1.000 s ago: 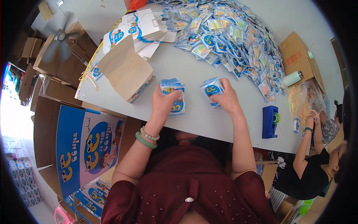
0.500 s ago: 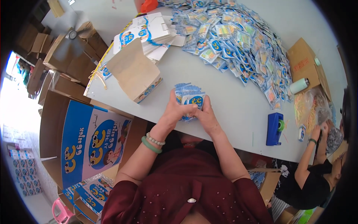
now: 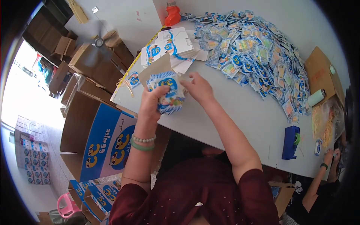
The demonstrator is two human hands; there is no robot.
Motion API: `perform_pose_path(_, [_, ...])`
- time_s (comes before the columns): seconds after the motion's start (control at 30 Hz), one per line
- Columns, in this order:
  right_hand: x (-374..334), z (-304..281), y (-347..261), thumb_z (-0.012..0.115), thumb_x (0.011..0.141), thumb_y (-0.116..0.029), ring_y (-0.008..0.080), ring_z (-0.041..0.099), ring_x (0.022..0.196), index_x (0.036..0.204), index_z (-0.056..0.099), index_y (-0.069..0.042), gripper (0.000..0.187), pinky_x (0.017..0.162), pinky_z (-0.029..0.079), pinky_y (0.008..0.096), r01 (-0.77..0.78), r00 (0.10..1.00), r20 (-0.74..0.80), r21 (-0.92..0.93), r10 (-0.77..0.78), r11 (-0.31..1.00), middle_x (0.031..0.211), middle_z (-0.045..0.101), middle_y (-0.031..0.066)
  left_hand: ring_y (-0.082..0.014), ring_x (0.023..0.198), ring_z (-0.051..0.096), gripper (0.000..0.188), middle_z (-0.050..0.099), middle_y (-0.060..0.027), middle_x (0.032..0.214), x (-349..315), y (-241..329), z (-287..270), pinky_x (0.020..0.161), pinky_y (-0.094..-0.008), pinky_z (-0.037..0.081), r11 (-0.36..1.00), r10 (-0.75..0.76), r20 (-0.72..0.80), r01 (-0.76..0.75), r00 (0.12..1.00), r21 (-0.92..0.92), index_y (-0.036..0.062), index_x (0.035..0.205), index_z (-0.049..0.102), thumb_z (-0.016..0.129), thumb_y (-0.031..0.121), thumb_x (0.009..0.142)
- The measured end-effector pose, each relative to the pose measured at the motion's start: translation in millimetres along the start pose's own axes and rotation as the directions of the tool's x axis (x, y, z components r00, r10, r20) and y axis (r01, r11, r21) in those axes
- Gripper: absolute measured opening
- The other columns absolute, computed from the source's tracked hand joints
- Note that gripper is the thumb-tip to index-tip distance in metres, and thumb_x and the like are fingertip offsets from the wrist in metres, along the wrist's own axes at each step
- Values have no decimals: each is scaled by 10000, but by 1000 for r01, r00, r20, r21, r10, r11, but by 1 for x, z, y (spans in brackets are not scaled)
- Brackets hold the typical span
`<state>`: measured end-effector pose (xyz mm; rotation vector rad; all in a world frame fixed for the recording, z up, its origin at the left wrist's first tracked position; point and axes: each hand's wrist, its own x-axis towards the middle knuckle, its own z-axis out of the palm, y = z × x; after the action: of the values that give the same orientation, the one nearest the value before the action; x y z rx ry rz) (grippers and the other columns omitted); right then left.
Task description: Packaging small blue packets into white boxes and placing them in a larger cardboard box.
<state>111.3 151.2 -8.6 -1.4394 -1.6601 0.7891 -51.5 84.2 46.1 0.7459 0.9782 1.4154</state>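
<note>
My left hand (image 3: 150,100) is closed around a stack of small blue-and-white packets (image 3: 168,90), thumb across the front one. The stack is held up in front of an open carton (image 3: 156,67), whose bare inner flap shows above it; the rest of the carton is mostly hidden. Just right of the packets is my right hand (image 3: 201,89), its fingers apart and partly bent. I see nothing held in it; whether its fingertips touch the carton behind, I cannot tell.
A large heap of similar packets (image 3: 258,56) covers the table's far right. Flat white cartons (image 3: 176,41) are stacked at the far left. A blue tape dispenser (image 3: 290,142) and a green bottle (image 3: 317,97) stand at right, near another person's hands (image 3: 330,156). A big printed box (image 3: 108,142) stands at left.
The packets, gripped by both hands before, have moved left and up in my left hand to the carton. My right hand has let go and moved up. The view has shifted.
</note>
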Motion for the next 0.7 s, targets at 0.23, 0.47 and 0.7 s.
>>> perform_pose_path(0.23, [-15, 20, -2, 539, 790, -241, 356, 641, 868, 966, 623, -44, 277, 768, 489, 474, 1, 988, 142, -387, 59, 922, 899, 669, 187, -240, 781, 693, 404, 674, -142, 950, 37, 5, -14, 677, -386, 602, 991, -81, -88, 89, 993, 96, -31, 1122, 546, 667, -3, 737])
perform_pose_path(0.47, [-54, 19, -9, 540, 850, -226, 333, 657, 783, 877, 571, -51, 179, 715, 517, 448, 52, 998, 57, -346, -35, 937, 827, 669, 145, -332, 942, 660, 726, 658, -217, 992, 55, -30, -15, 827, -374, 523, 429, 169, -191, 103, 967, 898, -55, 1126, 500, 806, 307, 576])
perform_pose_path(0.7, [-59, 27, 10, 602, 829, -234, 369, 639, 755, 932, 550, -37, 228, 683, 497, 477, 104, 993, 85, -266, -85, 958, 818, 651, 174, -370, 1048, 621, 978, 625, -283, 1080, 54, -57, -14, 877, -369, 508, 155, 58, -237, 225, 970, 962, -155, 1184, 418, 811, 462, 534])
